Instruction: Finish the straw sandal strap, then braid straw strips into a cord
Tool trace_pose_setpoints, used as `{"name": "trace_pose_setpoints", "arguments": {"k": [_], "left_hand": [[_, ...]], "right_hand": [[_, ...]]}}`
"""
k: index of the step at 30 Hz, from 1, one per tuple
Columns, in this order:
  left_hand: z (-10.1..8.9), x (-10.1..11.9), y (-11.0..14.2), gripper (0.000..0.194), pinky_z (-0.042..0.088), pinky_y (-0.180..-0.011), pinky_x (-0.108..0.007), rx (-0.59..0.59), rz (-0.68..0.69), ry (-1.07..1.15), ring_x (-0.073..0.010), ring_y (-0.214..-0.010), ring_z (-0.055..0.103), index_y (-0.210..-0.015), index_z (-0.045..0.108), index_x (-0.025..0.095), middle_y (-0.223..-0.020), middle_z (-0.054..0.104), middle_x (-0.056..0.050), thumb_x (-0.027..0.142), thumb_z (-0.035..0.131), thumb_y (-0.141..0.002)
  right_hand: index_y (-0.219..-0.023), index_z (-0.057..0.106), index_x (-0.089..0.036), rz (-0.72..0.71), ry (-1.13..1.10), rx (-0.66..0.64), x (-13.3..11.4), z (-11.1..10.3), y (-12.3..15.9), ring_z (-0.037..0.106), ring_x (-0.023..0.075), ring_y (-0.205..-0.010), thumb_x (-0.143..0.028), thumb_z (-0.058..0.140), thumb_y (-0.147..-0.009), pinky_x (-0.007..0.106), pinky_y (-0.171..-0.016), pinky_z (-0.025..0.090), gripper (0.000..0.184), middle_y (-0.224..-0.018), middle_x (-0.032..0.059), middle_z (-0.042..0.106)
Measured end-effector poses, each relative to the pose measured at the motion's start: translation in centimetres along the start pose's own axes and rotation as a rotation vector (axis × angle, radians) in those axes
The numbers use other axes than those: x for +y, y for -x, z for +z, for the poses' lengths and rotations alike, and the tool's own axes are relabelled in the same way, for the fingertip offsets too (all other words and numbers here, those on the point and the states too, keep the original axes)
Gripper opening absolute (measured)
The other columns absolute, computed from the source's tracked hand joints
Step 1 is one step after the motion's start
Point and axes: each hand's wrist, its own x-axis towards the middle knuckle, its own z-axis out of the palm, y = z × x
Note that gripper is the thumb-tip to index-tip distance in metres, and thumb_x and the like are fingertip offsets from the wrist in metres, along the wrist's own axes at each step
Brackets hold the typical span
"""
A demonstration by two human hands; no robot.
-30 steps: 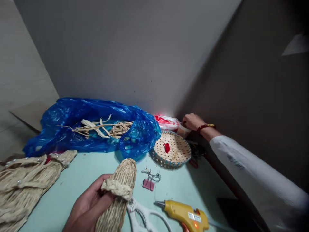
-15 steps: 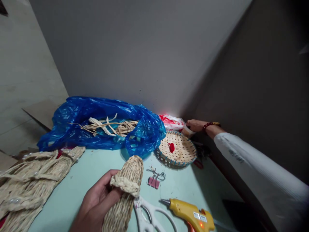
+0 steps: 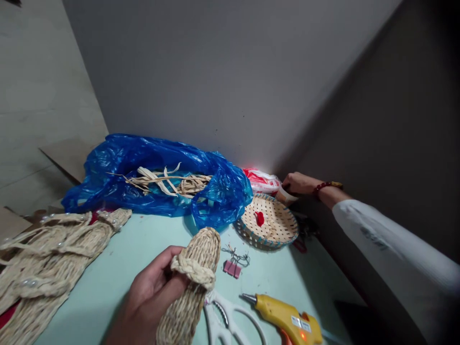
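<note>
My left hand [image 3: 153, 292] is closed around a woven straw slipper [image 3: 199, 254], its thumb and fingers at the braided strap [image 3: 194, 272]. The slipper's rounded toe points away from me. At the back right, my right hand [image 3: 300, 183] is bent over a small paper cup [image 3: 285, 196], with its fingers curled down at the rim. Their tips are hidden, so whatever they hold cannot be made out. White-handled scissors [image 3: 235, 320] lie beside the slipper. To their right is a yellow glue gun [image 3: 283, 314] with a lit orange light.
A shallow woven basket [image 3: 283, 227] holds a red piece [image 3: 259, 219]. Left of it, a blue plastic bag [image 3: 143, 148] contains dried straw strips. A pink binder clip [image 3: 232, 269] lies mid-table. More straw slippers [image 3: 82, 242] with beads rest at left. A red-and-white packet [image 3: 264, 181] sits by the wall.
The view has shifted slightly, so most things appear a little further right. My left hand still grips the slipper, and my right hand stays at the cup, a bit lower over its rim.
</note>
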Motion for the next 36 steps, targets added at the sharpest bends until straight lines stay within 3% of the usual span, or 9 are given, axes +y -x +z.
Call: {"name": "trace_pose_setpoints", "arguments": {"k": [3, 6, 11, 15, 19, 24, 28, 32, 36], "left_hand": [[-0.3, 0.1, 0.2, 0.039, 0.050, -0.054, -0.016, -0.016, -0.016, -0.002, -0.0136, -0.062, 0.064, -0.091, 0.064, 0.024, -0.071, 0.069, 0.004, 0.030, 0.085, -0.058], [-0.8, 0.1, 0.2, 0.043, 0.053, -0.060, -0.019, -0.020, -0.051, -0.046, -0.0165, -0.070, 0.067, -0.098, 0.064, 0.025, -0.080, 0.070, 0.003, 0.030, 0.084, -0.060], [-1.2, -0.1, 0.1, 0.035, 0.053, -0.062, -0.020, -0.048, -0.052, -0.145, -0.0160, -0.072, 0.065, -0.103, 0.062, 0.025, -0.084, 0.070, 0.003, 0.029, 0.075, -0.071], [-1.0, -0.1, 1.0, 0.028, 0.052, -0.062, -0.019, -0.076, -0.045, -0.144, -0.0157, -0.077, 0.065, -0.104, 0.062, 0.022, -0.086, 0.070, 0.001, 0.023, 0.069, -0.078], [-1.6, -0.2, 2.2, 0.037, 0.050, -0.059, -0.019, -0.071, -0.088, -0.162, -0.0165, -0.077, 0.067, -0.114, 0.059, 0.021, -0.088, 0.071, 0.001, 0.023, 0.069, -0.079], [-3.2, -0.6, 3.0, 0.044, 0.049, -0.061, -0.020, -0.026, -0.132, -0.203, -0.0177, -0.079, 0.067, -0.119, 0.056, 0.020, -0.084, 0.072, 0.002, 0.024, 0.070, -0.077], [-3.6, -0.7, 3.1, 0.034, 0.047, -0.061, -0.019, 0.003, -0.106, -0.233, -0.0146, -0.071, 0.064, -0.108, 0.058, 0.019, -0.078, 0.070, 0.005, 0.021, 0.070, -0.076], [-3.6, -1.2, 2.9, 0.034, 0.045, -0.058, -0.020, -0.022, -0.088, -0.213, -0.0135, -0.067, 0.059, -0.101, 0.060, 0.020, -0.076, 0.068, 0.004, 0.025, 0.075, -0.071], [-3.5, -1.6, 2.9, 0.034, 0.043, -0.055, -0.021, -0.005, -0.069, -0.252, -0.0132, -0.058, 0.057, -0.097, 0.062, 0.019, -0.074, 0.069, 0.002, 0.029, 0.076, -0.067]], "right_hand": [[-0.111, 0.063, -0.017, 0.062, 0.016, -0.082, -0.4, -1.6, 0.6, 0.063, 0.0204, -0.094, -0.031, 0.058, -0.094, 0.033, -0.077, 0.055, 0.023, -0.114, 0.0064, 0.062], [-0.107, 0.063, -0.016, 0.117, 0.019, 0.013, -1.6, -4.0, 2.4, 0.063, 0.0182, -0.090, -0.031, 0.058, -0.094, 0.033, -0.078, 0.054, 0.020, -0.109, 0.0073, 0.063], [-0.094, 0.069, -0.011, 0.024, -0.105, 0.204, -8.8, -6.2, 10.6, 0.059, 0.0143, -0.072, -0.022, 0.052, -0.094, 0.027, -0.070, 0.045, 0.019, -0.080, 0.0050, 0.067], [-0.084, 0.068, -0.018, -0.319, -0.456, 0.135, -17.9, -2.8, 20.6, 0.057, 0.0152, -0.070, -0.015, 0.050, -0.089, 0.026, -0.061, 0.044, 0.019, -0.082, 0.0047, 0.064], [-0.078, 0.061, -0.017, -0.267, -0.592, 0.024, -23.7, 1.8, 26.8, 0.052, 0.0179, -0.075, -0.001, 0.048, -0.078, 0.028, -0.062, 0.042, 0.020, -0.081, 0.0064, 0.057], [-0.086, 0.064, -0.014, -0.241, -0.611, -0.040, -25.3, 3.4, 26.8, 0.049, 0.0178, -0.082, 0.003, 0.049, -0.078, 0.027, -0.067, 0.040, 0.024, -0.083, 0.0056, 0.057], [-0.086, 0.064, -0.014, -0.330, -0.586, -0.075, -26.0, 3.9, 25.7, 0.046, 0.0185, -0.079, 0.004, 0.052, -0.072, 0.029, -0.068, 0.040, 0.025, -0.082, 0.0054, 0.058], [-0.082, 0.062, -0.014, -0.350, -0.532, -0.097, -26.6, 4.9, 25.3, 0.045, 0.0198, -0.080, 0.002, 0.050, -0.078, 0.032, -0.070, 0.041, 0.020, -0.084, 0.0069, 0.057], [-0.089, 0.067, -0.014, -0.332, -0.627, -0.006, -26.3, 5.3, 25.2, 0.048, 0.0212, -0.080, 0.003, 0.047, -0.075, 0.034, -0.067, 0.042, 0.029, -0.086, 0.0083, 0.058]]}}
